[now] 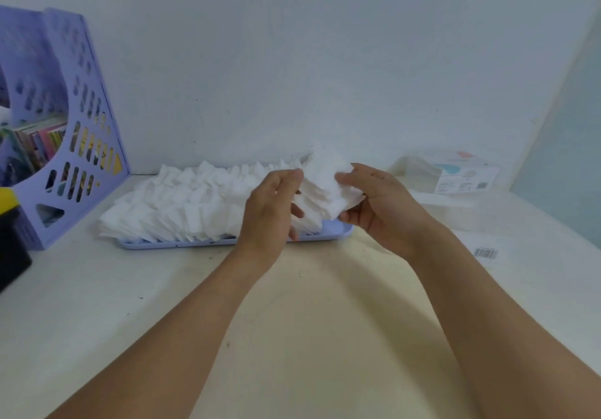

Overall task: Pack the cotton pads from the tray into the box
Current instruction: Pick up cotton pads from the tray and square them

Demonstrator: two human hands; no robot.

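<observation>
- You've got a bunch of cotton pads squeezed between both hands, lifted over the right end of the tray.
- Left hand presses one side of the stack, right hand clamps the other.
- Plenty more pads still heaped across the tray, so this looks like an early load.
- The box waits at your right on the desk; next, carry the stack over, keeping it squared so nothing spills.
</observation>
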